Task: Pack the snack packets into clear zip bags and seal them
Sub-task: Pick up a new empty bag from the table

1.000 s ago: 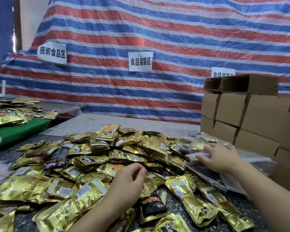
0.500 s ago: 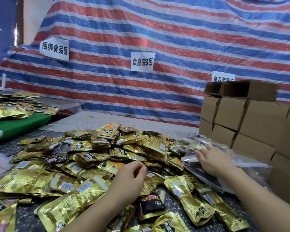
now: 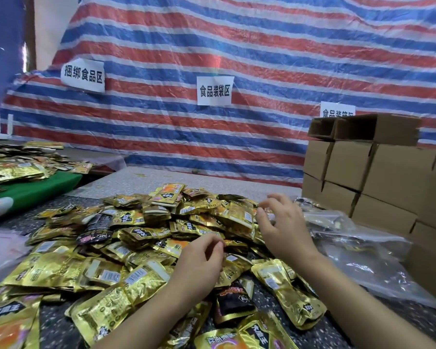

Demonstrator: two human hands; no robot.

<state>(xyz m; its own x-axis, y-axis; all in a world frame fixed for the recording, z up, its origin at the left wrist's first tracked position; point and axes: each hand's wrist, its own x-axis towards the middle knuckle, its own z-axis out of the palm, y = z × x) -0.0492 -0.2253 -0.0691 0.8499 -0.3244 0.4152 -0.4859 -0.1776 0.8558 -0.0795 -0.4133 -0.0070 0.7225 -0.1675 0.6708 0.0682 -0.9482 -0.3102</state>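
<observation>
Gold foil snack packets (image 3: 141,238) lie heaped before you, directly under your right hand (image 3: 285,230), whose fingers are spread and hold nothing. Your left hand (image 3: 202,263) curls loosely over the pile. Clear plastic zip bags (image 3: 358,250) lie further right.

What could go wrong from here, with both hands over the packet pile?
1. The right hand hovers with spread fingers over the heaped packets; a sweep might push some off the pile.
2. The clear bags lie crumpled beside the cardboard boxes; finding one's opening may be fiddly.
</observation>
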